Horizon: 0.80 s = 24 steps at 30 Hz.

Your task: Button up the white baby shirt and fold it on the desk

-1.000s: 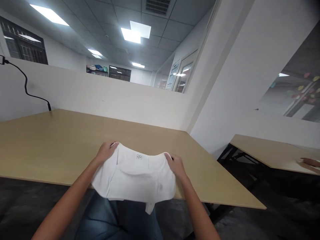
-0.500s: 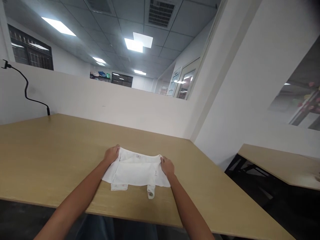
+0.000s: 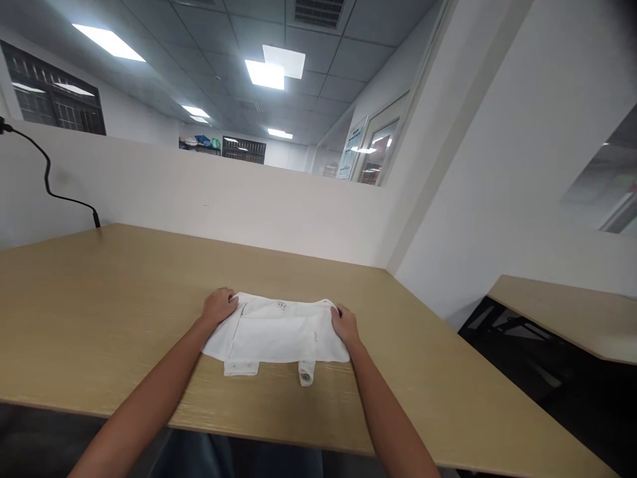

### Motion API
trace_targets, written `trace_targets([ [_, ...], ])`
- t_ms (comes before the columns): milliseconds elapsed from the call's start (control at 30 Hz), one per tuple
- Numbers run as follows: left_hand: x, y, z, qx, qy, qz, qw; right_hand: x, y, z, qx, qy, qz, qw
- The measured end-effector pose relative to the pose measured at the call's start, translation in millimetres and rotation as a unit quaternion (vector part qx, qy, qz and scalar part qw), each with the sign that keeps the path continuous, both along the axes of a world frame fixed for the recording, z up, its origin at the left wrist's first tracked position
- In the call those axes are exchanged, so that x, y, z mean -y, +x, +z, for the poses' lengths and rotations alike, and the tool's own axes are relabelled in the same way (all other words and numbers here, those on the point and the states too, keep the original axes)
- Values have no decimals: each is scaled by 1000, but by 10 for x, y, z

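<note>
White folded garment (image 3: 276,332) lies flat on the wooden table (image 3: 99,305), near the table's front edge, roughly centre of that edge. Small label patch on the garment's far hem, two short tabs sticking out from its near edge toward the person, one left, one right; the right tab has a round mark on it.

Left hand (image 3: 217,307) sits on the garment's far-left corner, fingers curled closed around the cloth edge, pinching it. Right hand (image 3: 345,324) on the garment's right edge, fingers bent over and gripping the fabric there, thumb side toward the garment. Both forearms run from the table's front edge up to the garment, one each side. Garment stretched fairly taut between the two hands, its top layer smooth, slight fold line down the left part.

Beyond the garment, at the table's far side, a white partition wall (image 3: 223,199) stands along the edge. Black cable (image 3: 47,176) drops down the partition at the far left of the garment and meets the table's back-left corner. Second wooden table (image 3: 562,315) well to the right of the garment, across a dark gap. Ceiling light panels (image 3: 273,66) high above the partition. Blue denim visible under the table's front edge, below the garment
</note>
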<state>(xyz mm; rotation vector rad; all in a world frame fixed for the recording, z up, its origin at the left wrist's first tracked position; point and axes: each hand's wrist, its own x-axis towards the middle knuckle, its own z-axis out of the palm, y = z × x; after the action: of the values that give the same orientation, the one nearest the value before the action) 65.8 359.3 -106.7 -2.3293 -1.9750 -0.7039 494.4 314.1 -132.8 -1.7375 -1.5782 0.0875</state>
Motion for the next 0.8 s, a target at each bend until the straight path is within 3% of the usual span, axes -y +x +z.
trace_targets([
  [133,19,-37,33,11,4,-6,1000,-10,1,-15,-18,47,-15,999],
  [267,12,-79,102,49,-7,-20,999,-28,1,-31,-4,43,-48,998],
  [400,13,-119,254,176,-74,-50,980,-36,-7,-34,-15,37,-49,998],
  [500,79,-11,470,358,-136,-77,920,-36,-31,-31,-27,17,-46,998],
  [567,164,178,675,427,-183,-88,881,-37,-47,-30,-35,9,-46,998],
  [667,340,569,1023,449,-238,-130,851,-33,-57,-31,-42,8,-49,998],
  [733,460,799,1220,414,-297,-212,834,-22,-54,-26,-46,13,-46,998],
  [800,543,931,1325,370,-297,-253,843,-2,-45,-10,-72,29,-14,997],
])
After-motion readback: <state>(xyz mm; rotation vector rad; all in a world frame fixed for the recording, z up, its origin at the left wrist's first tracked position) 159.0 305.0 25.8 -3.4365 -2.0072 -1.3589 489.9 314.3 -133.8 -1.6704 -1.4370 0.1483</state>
